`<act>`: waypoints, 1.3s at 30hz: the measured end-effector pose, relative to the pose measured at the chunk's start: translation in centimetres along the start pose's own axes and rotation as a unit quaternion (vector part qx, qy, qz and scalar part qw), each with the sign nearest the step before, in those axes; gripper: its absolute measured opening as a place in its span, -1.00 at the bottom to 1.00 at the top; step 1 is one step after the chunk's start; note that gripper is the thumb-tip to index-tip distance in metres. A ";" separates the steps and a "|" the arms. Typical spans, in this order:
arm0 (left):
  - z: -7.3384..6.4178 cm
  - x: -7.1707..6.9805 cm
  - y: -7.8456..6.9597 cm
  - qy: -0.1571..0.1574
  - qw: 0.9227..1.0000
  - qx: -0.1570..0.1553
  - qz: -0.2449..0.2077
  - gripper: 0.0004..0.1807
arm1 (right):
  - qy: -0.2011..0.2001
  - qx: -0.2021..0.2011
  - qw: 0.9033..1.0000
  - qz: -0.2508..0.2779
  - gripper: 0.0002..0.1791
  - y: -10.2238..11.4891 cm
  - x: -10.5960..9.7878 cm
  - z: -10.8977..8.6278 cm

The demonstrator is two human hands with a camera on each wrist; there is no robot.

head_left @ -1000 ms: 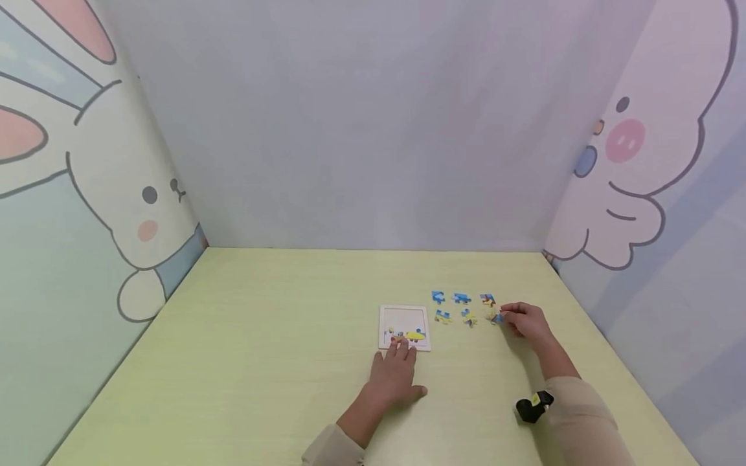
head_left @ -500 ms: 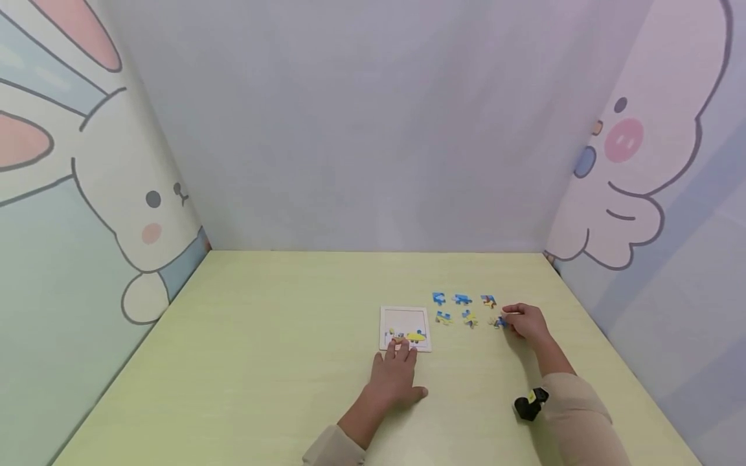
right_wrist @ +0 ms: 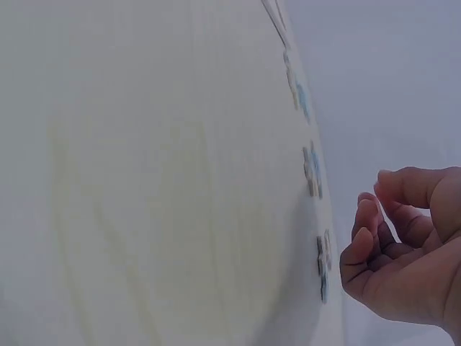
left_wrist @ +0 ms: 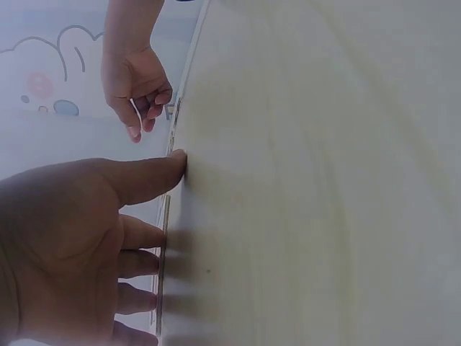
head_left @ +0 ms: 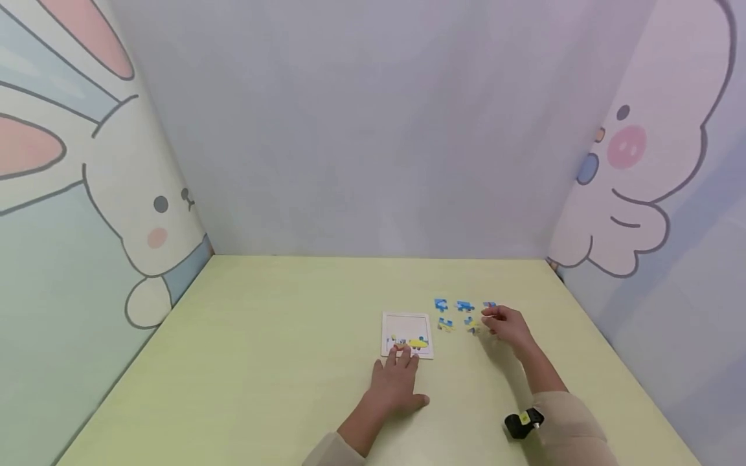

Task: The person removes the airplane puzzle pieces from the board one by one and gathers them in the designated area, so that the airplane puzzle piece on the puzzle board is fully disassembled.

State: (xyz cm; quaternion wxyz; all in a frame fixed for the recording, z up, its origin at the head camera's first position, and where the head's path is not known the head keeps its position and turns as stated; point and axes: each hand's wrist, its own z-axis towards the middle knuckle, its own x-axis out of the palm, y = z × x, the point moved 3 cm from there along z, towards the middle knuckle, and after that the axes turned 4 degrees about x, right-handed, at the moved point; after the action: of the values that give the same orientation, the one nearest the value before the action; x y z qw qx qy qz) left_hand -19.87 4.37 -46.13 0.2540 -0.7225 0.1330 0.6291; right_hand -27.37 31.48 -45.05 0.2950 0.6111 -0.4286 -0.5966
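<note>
Compared with half a second ago, the right hand (head_left: 508,329) has moved left and now hovers over the right end of the loose puzzle pieces, covering the spot where the near row's last piece lay; the left hand (head_left: 395,383) stays at the puzzle tray (head_left: 384,333). The right hand's fingers are loosely curled, with nothing visible between them; the left hand's fingers are spread and straight, their tips on the tray's near edge. The middle near piece (head_left: 471,325) lies just left of the right fingertips, and the far right piece (head_left: 489,304) just beyond them. The near left piece (head_left: 445,325) lies beside the tray, with two blue pieces (head_left: 464,306) behind in the far row. The tray is square and flat with a pale rim, coloured pieces filling its near side. The pieces are thin, with knobbed, notched edges, on a pale yellow-green table (head_left: 280,349) with faint grain-like streaks.
</note>
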 end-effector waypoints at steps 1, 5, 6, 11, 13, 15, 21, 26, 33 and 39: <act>0.0 0.1 0.0 0.000 1.000 0.001 0.003 -0.14 | 0.009 -0.004 1.000 0.007 -0.65 0.3 0.4 -0.2; 0.1 0.4 -0.1 0.001 1.000 -0.002 0.003 -0.14 | 0.031 -0.019 0.999 0.021 -0.65 1.2 1.7 -0.6; 0.1 0.5 -0.1 0.002 1.000 -0.003 0.004 -0.14 | 0.035 -0.021 0.999 0.021 -0.65 1.3 2.0 -0.6; 0.3 1.0 -0.3 0.005 1.000 -0.005 0.011 -0.12 | 0.045 -0.024 0.998 0.027 -0.66 1.7 3.4 -0.8; 0.4 1.0 -0.3 0.004 1.000 -0.007 0.018 -0.12 | 0.049 -0.029 0.998 0.030 -0.66 2.0 3.9 -0.9; 0.5 0.9 -0.4 0.005 1.000 -0.012 0.025 -0.12 | 0.054 -0.037 0.997 0.031 -0.67 2.3 4.4 -0.8; 0.5 0.2 -0.4 0.015 0.999 -0.029 0.018 -0.12 | 0.074 -0.050 0.995 0.036 -0.72 3.3 6.4 -0.3; 0.4 -0.3 -0.2 0.015 1.000 -0.024 0.008 -0.13 | 0.098 -0.055 0.993 0.034 -0.75 4.2 8.2 -0.2; 0.6 -0.6 0.0 0.013 1.000 0.001 -0.010 -0.16 | 0.122 -0.067 0.990 0.027 -0.75 5.7 9.5 -0.2; 0.6 -0.8 0.0 0.016 1.000 0.004 -0.005 -0.15 | 0.136 -0.069 0.988 0.024 -0.75 6.4 10.6 0.2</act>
State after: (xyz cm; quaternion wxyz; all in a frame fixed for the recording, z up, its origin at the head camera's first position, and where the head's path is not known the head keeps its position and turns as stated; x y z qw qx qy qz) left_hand -20.54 4.54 -45.37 0.2577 -0.7324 0.1354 0.6155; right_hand -29.46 19.34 -44.56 0.4061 0.6541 -0.3572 -0.5289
